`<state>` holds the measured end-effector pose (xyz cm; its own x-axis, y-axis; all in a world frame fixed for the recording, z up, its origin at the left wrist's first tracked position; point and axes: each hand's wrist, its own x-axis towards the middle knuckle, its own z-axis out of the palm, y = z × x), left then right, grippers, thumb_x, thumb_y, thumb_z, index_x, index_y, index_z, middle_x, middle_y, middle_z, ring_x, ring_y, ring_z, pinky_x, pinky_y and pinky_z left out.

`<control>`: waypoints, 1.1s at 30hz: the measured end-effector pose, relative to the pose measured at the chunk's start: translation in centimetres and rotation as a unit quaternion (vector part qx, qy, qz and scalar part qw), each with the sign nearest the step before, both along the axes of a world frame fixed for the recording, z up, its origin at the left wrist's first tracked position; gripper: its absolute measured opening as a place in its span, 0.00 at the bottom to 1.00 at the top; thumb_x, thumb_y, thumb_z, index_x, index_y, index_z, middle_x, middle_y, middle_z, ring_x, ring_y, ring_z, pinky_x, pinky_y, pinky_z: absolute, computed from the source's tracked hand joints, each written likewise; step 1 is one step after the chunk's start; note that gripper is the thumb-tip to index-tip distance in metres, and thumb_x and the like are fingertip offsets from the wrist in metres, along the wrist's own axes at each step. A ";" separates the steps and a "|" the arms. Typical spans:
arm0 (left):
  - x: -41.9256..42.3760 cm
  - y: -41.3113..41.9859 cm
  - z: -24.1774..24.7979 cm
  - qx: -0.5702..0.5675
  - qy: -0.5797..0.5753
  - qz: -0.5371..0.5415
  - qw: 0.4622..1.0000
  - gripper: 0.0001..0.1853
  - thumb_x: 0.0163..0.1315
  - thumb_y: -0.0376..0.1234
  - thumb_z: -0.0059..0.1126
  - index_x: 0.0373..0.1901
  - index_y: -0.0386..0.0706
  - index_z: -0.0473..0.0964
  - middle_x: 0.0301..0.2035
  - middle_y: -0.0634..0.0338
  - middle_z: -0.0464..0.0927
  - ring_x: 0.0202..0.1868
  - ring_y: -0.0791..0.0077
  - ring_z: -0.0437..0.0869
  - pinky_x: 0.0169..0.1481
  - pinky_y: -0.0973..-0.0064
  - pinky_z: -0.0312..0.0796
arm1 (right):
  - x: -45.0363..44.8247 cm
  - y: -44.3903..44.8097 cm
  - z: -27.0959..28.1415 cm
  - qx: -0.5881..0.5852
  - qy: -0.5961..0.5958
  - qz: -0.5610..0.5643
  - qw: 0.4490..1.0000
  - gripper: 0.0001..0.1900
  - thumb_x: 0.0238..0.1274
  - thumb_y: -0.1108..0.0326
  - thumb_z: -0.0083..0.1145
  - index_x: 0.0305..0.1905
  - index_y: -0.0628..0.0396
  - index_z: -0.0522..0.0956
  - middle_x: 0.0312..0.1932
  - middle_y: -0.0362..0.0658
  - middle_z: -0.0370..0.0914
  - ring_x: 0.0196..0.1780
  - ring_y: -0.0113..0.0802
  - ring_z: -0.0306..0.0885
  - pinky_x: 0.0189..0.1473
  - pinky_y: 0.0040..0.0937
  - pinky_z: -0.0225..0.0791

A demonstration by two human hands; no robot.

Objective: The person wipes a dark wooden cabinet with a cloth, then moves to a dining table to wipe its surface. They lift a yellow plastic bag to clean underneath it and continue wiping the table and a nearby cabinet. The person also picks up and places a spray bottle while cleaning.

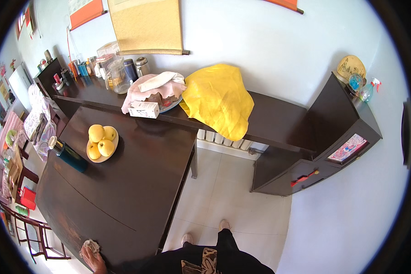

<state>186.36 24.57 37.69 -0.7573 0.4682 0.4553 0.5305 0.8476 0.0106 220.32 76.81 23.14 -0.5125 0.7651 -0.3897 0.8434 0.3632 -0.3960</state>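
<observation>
At the lower left, my left hand [94, 259] presses a crumpled pale cloth [90, 246] onto the dark wooden table [133, 185], close to the table's near left edge. Its fingers rest over the cloth, hiding part of it. My right hand is out of view. Farther up the tabletop stands an oval plate [104, 159] bearing several yellow apples [106, 148]. Left of the plate is a dark teal vacuum flask [68, 156] with a pale lid. A long dark crack or groove [92, 201] runs across the tabletop, and worn brown patches show along its left side.
Against the wall runs a dark sideboard [274, 116] with a yellow cloth [219, 99], a pink-cloth-covered tray, a white box [144, 109] and a glass pitcher [118, 77]. A dark cabinet [332, 120] stands right, a wooden chair [37, 236] left. My feet are on the tiled floor [222, 185].
</observation>
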 end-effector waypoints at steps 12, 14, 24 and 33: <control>-0.2 -0.3 -4.7 0.010 -0.182 0.306 0.935 0.33 0.65 0.41 0.51 0.71 0.44 0.59 0.69 0.48 0.61 0.73 0.49 0.56 0.75 0.53 0.48 | -0.1 2.6 -1.0 -0.011 -0.005 0.034 0.999 0.08 0.50 0.63 0.63 0.30 0.56 0.80 0.28 0.52 0.82 0.34 0.55 0.82 0.38 0.53 0.70; -1.0 2.1 -4.9 0.008 -0.218 0.419 0.881 0.34 0.67 0.48 0.49 0.73 0.50 0.57 0.71 0.52 0.58 0.73 0.50 0.55 0.75 0.52 0.49 | -0.4 3.7 -1.3 -0.014 -0.007 0.049 0.999 0.09 0.50 0.63 0.63 0.30 0.56 0.80 0.28 0.53 0.82 0.34 0.56 0.82 0.38 0.53 0.70; -11.8 21.7 -4.4 -0.014 -0.232 0.421 0.877 0.39 0.64 0.56 0.50 0.74 0.50 0.57 0.70 0.49 0.58 0.73 0.48 0.52 0.76 0.51 0.43 | -0.1 8.5 -3.0 -0.027 -0.009 0.072 0.997 0.09 0.50 0.63 0.63 0.30 0.57 0.80 0.28 0.53 0.82 0.35 0.57 0.82 0.39 0.54 0.70; -15.7 53.2 -5.2 0.051 -0.117 0.142 0.982 0.31 0.65 0.52 0.51 0.66 0.49 0.66 0.62 0.47 0.65 0.67 0.42 0.59 0.66 0.40 0.54 | 2.5 12.8 -3.6 -0.037 -0.021 0.057 0.997 0.09 0.50 0.63 0.63 0.31 0.57 0.80 0.28 0.54 0.82 0.35 0.57 0.82 0.39 0.54 0.70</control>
